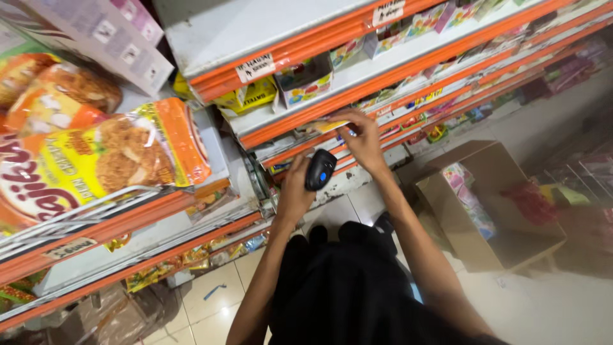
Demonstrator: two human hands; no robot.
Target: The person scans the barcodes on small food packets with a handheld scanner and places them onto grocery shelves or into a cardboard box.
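Note:
My left hand [295,191] is closed around a black handheld scanner [320,170] with a blue button, held low in front of the orange-edged shelves. Just to its right, my right hand [364,142] reaches up to the edge of a middle shelf [300,131] and pinches a small yellow-and-white label or packet [330,126] there. The two hands are close together, a short gap apart. My black-clad legs fill the bottom middle of the view.
Large orange and yellow snack bags [96,160] fill the shelf at left. Small colourful boxes [305,83] line the upper shelves. An open cardboard box [491,211] with packets stands on the tiled floor at right. Low shelves hold several small packets.

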